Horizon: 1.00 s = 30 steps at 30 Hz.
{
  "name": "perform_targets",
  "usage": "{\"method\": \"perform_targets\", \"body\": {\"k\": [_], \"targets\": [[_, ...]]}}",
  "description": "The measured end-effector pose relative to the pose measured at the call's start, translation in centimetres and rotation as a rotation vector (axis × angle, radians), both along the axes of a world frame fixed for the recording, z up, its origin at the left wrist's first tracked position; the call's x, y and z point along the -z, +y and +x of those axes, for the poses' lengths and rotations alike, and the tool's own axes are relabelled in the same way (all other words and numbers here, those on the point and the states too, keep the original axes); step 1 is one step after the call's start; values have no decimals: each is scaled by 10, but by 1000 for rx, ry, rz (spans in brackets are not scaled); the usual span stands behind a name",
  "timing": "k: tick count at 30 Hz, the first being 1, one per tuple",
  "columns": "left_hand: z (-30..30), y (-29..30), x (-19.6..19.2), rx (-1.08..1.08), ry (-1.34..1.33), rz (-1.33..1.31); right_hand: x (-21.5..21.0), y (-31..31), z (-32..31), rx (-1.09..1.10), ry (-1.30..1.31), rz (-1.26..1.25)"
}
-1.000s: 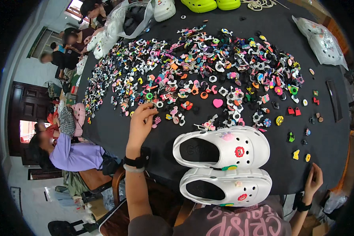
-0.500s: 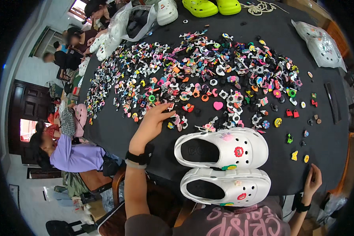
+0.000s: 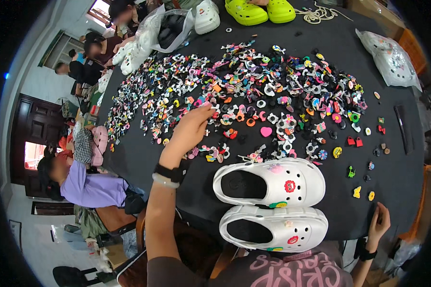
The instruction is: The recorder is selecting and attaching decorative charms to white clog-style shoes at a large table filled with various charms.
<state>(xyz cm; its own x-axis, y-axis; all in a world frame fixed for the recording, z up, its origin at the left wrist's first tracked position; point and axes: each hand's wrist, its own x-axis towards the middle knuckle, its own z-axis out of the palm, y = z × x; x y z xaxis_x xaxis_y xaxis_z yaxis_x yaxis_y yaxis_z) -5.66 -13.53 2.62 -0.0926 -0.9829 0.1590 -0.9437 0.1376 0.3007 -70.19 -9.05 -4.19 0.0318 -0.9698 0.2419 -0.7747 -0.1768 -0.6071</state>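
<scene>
Some pink lettering (image 3: 298, 277) marks the shirt (image 3: 232, 273); left grip (image 3: 190, 128) over charms (image 3: 268, 89).

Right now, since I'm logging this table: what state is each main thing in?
Charms: loose, mostly heaped
White clogs: side by side, partly decorated
Left hand: extended, hold unclear
Right hand: open, relaxed
Green clogs: side by side
Cord: loosely coiled
Bag at right: filled

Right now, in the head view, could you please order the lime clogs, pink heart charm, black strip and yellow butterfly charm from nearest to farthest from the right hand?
1. Yellow butterfly charm: just beyond the right hand, leftward.
2. Black strip: farther out, rightward.
3. Pink heart charm: well to the left.
4. Lime clogs: far side, left.
</scene>
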Motion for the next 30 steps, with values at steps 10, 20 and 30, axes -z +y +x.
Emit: {"method": "perform_targets", "body": {"k": [10,20,30], "targets": [[28,14,1,-122,-234,89,8,-2,-2,-3,29,-86],[26,14,0,-170,13,-39,6,1,-7,33,16,19],[45,-11,26,-166,-399,235,2,0,-1,25,25,13]]}}
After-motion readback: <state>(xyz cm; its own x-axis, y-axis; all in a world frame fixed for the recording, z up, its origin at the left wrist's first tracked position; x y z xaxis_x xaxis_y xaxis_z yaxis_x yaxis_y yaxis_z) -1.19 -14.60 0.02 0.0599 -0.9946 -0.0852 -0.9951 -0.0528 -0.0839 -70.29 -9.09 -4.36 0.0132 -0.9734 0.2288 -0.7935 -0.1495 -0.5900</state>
